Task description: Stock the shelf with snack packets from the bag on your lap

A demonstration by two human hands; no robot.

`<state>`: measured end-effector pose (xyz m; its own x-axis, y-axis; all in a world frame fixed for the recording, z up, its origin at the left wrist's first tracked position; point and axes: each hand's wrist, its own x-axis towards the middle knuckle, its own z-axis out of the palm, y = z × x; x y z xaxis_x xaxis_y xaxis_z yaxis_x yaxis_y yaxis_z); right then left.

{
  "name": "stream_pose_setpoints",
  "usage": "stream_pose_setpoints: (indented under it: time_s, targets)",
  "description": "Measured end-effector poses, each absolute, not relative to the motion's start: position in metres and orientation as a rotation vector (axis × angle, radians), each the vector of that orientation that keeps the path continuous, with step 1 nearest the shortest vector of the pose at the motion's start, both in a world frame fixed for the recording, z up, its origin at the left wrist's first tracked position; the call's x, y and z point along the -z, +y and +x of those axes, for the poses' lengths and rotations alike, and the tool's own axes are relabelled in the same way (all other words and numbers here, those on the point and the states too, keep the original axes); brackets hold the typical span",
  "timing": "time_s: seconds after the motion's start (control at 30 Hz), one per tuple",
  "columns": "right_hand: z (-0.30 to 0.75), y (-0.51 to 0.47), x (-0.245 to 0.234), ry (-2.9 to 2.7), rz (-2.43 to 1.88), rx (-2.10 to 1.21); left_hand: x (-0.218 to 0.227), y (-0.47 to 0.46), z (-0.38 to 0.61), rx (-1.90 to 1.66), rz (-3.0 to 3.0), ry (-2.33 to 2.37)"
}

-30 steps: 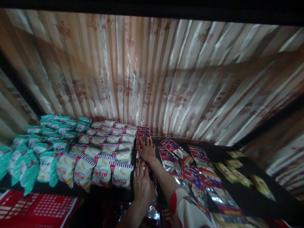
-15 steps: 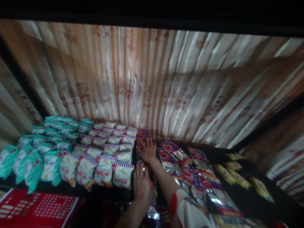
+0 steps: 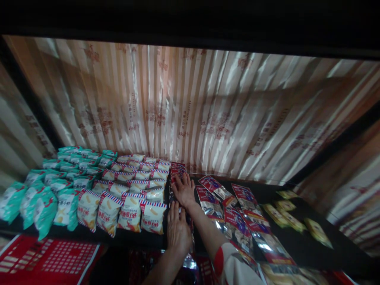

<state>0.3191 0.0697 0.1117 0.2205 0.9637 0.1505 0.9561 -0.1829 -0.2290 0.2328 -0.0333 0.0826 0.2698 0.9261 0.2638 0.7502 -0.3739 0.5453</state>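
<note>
On a black shelf, my right hand (image 3: 184, 190) lies with fingers spread over a column of red snack packets (image 3: 178, 168). Nearer to me, my left hand (image 3: 178, 230) rests flat on the front part of the same column, fingers stretched forward. Both palms face down and cover much of these packets. Just left of my hands stand rows of white snack bags (image 3: 153, 217) with striped red-and-blue tops. To the right of my right forearm, loose red-and-silver packets (image 3: 209, 201) lie flat, some overlapping.
Teal snack bags (image 3: 65, 208) fill the left end of the shelf (image 3: 308, 198). Several small yellow packets (image 3: 318, 232) lie at the right. A red plastic basket (image 3: 50, 253) sits below the front edge. Striped curtain fabric (image 3: 166, 99) hangs behind, under a dark overhead bar (image 3: 190, 37).
The view has tilted slightly up and shifted a little. Both hands stay at the same spots on the red packets, with hardly any movement.
</note>
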Motion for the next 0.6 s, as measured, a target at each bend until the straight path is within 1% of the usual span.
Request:
stream_pose_setpoints:
  time_s: [0.17, 0.37, 0.6]
  targets:
    - [0.321, 0.049, -0.106, -1.74, -2.171, 0.063, -0.089, -0.045, 0.231, -0.794, 2.223, 1.501]
    - [0.327, 0.015, -0.092, -1.665, -1.991, 0.203, -0.091, -0.07, 0.227, -0.753, 2.243, 1.456]
    - [0.331, -0.025, -0.072, -1.587, -1.874, 0.222, -0.092, -0.105, 0.218, -0.66, 2.279, 1.385]
